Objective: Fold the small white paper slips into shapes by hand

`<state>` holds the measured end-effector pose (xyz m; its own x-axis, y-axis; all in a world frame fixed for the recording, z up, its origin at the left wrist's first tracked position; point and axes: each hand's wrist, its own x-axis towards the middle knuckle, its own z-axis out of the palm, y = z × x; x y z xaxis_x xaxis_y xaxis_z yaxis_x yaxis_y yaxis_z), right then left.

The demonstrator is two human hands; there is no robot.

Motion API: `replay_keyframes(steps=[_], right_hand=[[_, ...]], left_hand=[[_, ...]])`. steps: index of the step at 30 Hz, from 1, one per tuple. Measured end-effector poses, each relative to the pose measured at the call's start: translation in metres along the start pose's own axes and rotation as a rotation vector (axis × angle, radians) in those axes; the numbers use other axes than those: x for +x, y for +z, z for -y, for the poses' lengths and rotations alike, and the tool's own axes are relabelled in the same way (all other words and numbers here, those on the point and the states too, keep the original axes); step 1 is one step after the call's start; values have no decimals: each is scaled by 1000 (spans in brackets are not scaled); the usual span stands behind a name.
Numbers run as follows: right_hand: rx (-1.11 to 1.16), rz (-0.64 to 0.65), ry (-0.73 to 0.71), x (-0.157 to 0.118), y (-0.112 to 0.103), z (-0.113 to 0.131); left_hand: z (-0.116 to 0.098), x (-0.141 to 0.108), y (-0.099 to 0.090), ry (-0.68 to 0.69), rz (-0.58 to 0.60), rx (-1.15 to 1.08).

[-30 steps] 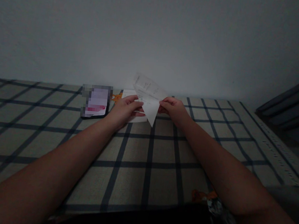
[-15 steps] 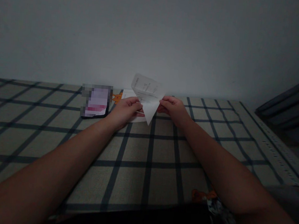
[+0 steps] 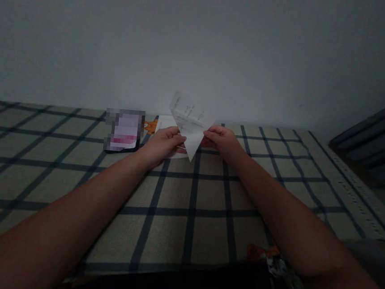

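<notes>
A folded sheet of white paper (image 3: 193, 117) with faint dark writing is held up between my hands, its pointed tip hanging down. My left hand (image 3: 166, 143) pinches its left edge between thumb and fingers. On the other side, my right hand (image 3: 220, 139) grips the right edge with its fingertips. Under and behind the left hand lies another white sheet (image 3: 165, 122) on the cloth, partly covered by the hand and the folded paper.
A tablet or phone (image 3: 125, 132) with a lit, blurred screen lies left of my left hand. Beside it is an orange cartoon figure (image 3: 151, 126). A checked cloth (image 3: 172, 223) covers the table up to the grey wall (image 3: 202, 37). Dark folded fabric (image 3: 378, 138) is at far right.
The upper flap of the folded paper has shifted and tilted slightly upward. My left hand has edged a little right and my right hand a little left, both keeping hold.
</notes>
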<state>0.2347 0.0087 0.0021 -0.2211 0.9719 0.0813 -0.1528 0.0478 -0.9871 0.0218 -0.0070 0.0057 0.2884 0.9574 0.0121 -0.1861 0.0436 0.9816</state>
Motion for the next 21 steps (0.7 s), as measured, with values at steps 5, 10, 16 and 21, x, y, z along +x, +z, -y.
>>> replay_keyframes(steps=[5, 10, 16, 21], right_hand=[[3, 22, 39, -2, 2, 1], [-10, -23, 27, -3, 4, 3], [-12, -37, 30, -3, 4, 3], [-30, -5, 43, -5, 5, 4]], left_hand=[[1, 0, 0, -4, -20, -2], [-3, 0, 3, -18, -22, -51], [-5, 0, 4, -28, -26, -104], [-5, 1, 3, -17, -61, -81]])
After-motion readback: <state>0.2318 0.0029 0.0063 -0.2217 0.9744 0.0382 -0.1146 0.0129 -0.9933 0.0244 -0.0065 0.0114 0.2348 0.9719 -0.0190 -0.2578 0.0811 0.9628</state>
